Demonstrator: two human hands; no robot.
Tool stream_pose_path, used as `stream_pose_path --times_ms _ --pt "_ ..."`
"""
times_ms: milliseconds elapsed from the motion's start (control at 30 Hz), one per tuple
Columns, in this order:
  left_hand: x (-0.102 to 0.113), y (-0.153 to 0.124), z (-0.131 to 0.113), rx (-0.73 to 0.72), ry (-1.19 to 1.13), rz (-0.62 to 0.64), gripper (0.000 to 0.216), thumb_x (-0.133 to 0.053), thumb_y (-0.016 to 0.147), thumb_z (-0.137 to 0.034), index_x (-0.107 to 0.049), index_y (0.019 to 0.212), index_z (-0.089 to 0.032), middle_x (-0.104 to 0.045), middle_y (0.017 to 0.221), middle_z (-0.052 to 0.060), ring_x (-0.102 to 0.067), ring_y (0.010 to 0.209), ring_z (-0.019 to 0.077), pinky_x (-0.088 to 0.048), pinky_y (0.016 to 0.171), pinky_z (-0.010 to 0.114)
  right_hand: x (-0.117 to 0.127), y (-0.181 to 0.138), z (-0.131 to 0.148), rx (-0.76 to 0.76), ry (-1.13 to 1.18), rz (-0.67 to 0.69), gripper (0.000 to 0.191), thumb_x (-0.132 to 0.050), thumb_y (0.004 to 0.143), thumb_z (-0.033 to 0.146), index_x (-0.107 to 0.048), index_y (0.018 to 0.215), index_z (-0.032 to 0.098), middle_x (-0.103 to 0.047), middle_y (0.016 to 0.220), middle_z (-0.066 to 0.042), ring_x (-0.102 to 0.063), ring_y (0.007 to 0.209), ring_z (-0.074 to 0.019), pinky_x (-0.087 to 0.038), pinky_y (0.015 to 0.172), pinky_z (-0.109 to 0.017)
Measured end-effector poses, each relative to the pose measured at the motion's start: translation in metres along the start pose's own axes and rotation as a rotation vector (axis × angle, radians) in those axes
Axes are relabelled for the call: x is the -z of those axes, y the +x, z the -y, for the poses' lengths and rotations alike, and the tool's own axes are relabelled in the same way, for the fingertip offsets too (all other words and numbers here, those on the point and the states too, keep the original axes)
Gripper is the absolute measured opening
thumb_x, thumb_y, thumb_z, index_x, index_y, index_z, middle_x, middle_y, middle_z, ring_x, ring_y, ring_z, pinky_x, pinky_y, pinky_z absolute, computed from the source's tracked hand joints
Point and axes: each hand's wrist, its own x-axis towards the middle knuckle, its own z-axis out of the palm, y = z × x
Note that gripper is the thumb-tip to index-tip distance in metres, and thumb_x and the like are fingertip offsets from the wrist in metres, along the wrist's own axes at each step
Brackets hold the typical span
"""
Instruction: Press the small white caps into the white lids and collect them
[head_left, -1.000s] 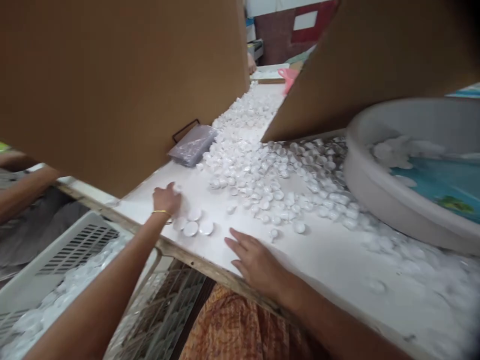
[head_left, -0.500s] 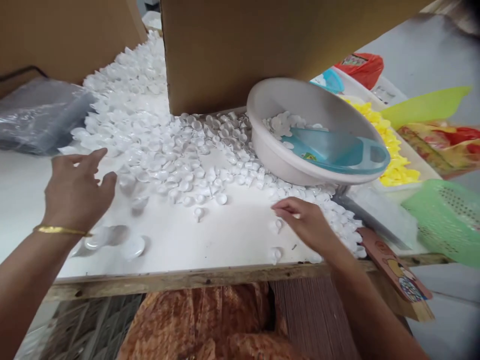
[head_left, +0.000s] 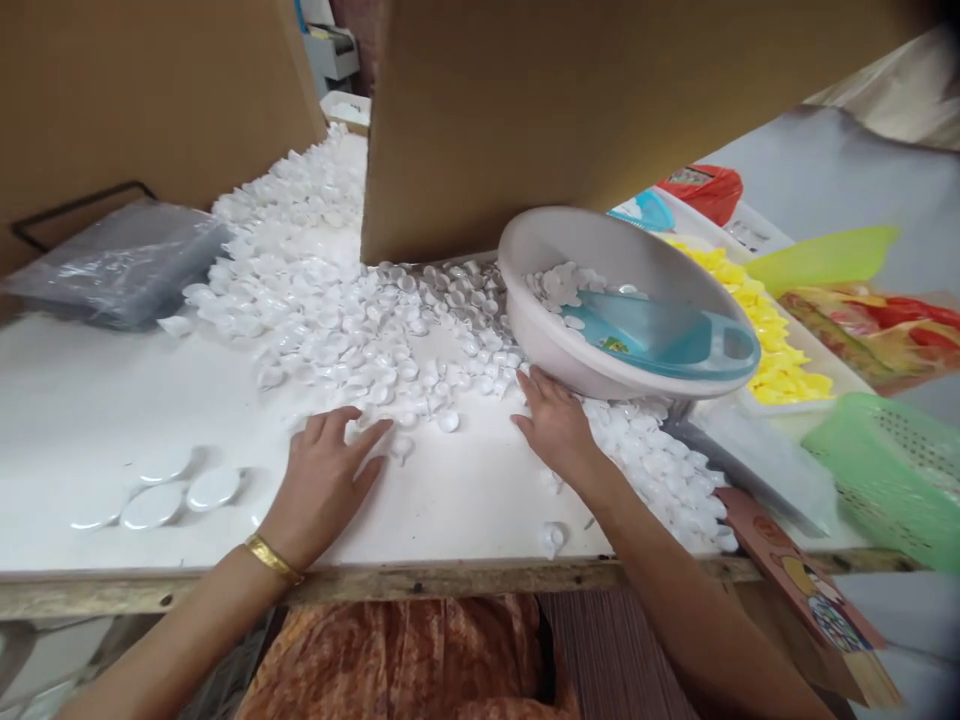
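Note:
My left hand [head_left: 330,480] is over the white tabletop [head_left: 457,500], thumb and fingers apart, holding nothing I can see. Close to its fingertips lies a small white cup-like plastic piece [head_left: 403,449]. My right hand [head_left: 559,428] reaches to the pile of small white plastic pieces [head_left: 330,340], below the basin; its fingers are stretched out with the thumb apart. Another loose white piece [head_left: 553,539] sits near the table edge, and one more is partly hidden by my right wrist. Left of my left hand lie several larger, glossy round white pieces [head_left: 154,505].
A pale basin [head_left: 525,340] tilts over the pile, holding a blue scoop [head_left: 660,345] and white discs. Cardboard panels [head_left: 465,130] stand behind. Wrapped grey plastic [head_left: 124,265] lies left. Yellow pieces [head_left: 780,380], a green basket [head_left: 885,470] and a pink phone-like case [head_left: 802,570] are right.
My left hand has moved right, from beside the round white pieces to the table's middle. My right hand has shifted slightly up and left, its fingers opening out. The view has tilted.

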Motion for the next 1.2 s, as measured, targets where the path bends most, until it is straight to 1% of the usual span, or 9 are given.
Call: stream_pose_path --times_ms 167,367,500,667,767,867,1000,1100,1200 --pt "0.003 -0.014 0.006 0.052 -0.093 0.034 0.042 -0.048 0.082 -0.025 -0.049 0.124 -0.027 -0.046 0.117 0.013 -0.042 0.108 0.0294 -0.042 0.084 0.043 -0.009 -0.004 0.018 0.050 -0.055 0.097 0.037 -0.051 0.084 0.028 -0.054 0.119 0.016 -0.040 0.137 -0.015 -0.036 0.123 -0.0327 -0.042 0.087 -0.046" --pt "0.008 -0.029 0.031 0.178 -0.104 0.035 0.042 -0.051 0.080 -0.029 -0.051 0.121 -0.023 -0.048 0.111 0.012 -0.044 0.101 0.0267 -0.041 0.085 0.042 0.003 -0.016 0.030 0.071 -0.009 0.012 0.041 -0.047 0.086 0.028 -0.051 0.124 0.013 -0.039 0.137 -0.016 -0.034 0.125 -0.0305 -0.036 0.096 -0.044" --pt "0.007 -0.033 0.036 0.208 -0.094 0.087 0.031 -0.049 0.081 -0.029 -0.060 0.109 -0.021 -0.051 0.103 0.011 -0.047 0.092 0.0250 -0.041 0.079 0.040 0.006 -0.001 0.050 0.170 0.075 0.055 0.042 -0.046 0.086 0.029 -0.050 0.125 0.012 -0.041 0.136 -0.013 -0.036 0.125 -0.0272 -0.035 0.099 -0.041" --pt "0.013 -0.034 0.027 0.233 -0.080 0.116 0.028 -0.047 0.081 -0.023 -0.063 0.104 -0.024 -0.055 0.100 0.009 -0.049 0.090 0.0252 -0.040 0.073 0.040 0.000 0.019 0.074 0.250 0.055 0.135 0.043 -0.048 0.085 0.026 -0.049 0.126 0.012 -0.041 0.137 -0.013 -0.033 0.127 -0.0295 -0.032 0.100 -0.044" --pt "0.019 -0.038 0.031 0.306 -0.173 0.047 0.033 -0.040 0.083 -0.017 -0.061 0.108 -0.023 -0.056 0.097 0.008 -0.050 0.091 0.0228 -0.040 0.076 0.039 -0.004 0.018 0.079 0.309 0.077 0.093 0.040 -0.045 0.087 0.026 -0.051 0.124 0.014 -0.042 0.136 -0.013 -0.034 0.127 -0.0290 -0.032 0.100 -0.045" --pt "0.029 -0.046 0.046 0.426 -0.331 -0.080 0.039 -0.032 0.083 -0.009 -0.061 0.107 -0.019 -0.056 0.094 0.007 -0.053 0.088 0.0177 -0.042 0.078 0.035 -0.009 0.010 0.081 0.346 0.117 0.005 0.040 -0.043 0.088 0.029 -0.051 0.124 0.014 -0.044 0.135 -0.013 -0.035 0.126 -0.0279 -0.033 0.100 -0.044" --pt "0.050 -0.059 0.060 0.570 -0.461 -0.180 0.033 -0.037 0.082 -0.013 -0.063 0.101 -0.019 -0.057 0.093 0.004 -0.055 0.080 0.0135 -0.045 0.074 0.029 -0.017 0.000 0.091 0.425 0.165 -0.011 0.038 -0.043 0.088 0.030 -0.053 0.121 0.015 -0.045 0.133 -0.013 -0.037 0.125 -0.0275 -0.036 0.098 -0.043" --pt "0.059 -0.066 0.051 0.558 -0.461 -0.054 0.026 -0.046 0.083 -0.025 -0.063 0.101 -0.021 -0.058 0.095 0.004 -0.054 0.082 0.0153 -0.046 0.074 0.031 -0.018 -0.003 0.107 0.474 0.174 -0.022 0.038 -0.043 0.088 0.028 -0.053 0.122 0.017 -0.042 0.136 -0.013 -0.034 0.127 -0.0278 -0.034 0.099 -0.045" --pt "0.056 -0.071 0.032 0.361 -0.334 0.097 0.024 -0.054 0.080 -0.028 -0.064 0.102 -0.024 -0.057 0.104 0.006 -0.049 0.097 0.0216 -0.042 0.082 0.039 -0.016 -0.001 0.120 0.495 0.162 -0.048 0.038 -0.045 0.087 0.027 -0.052 0.123 0.019 -0.038 0.139 -0.012 -0.027 0.131 -0.0283 -0.027 0.103 -0.048"
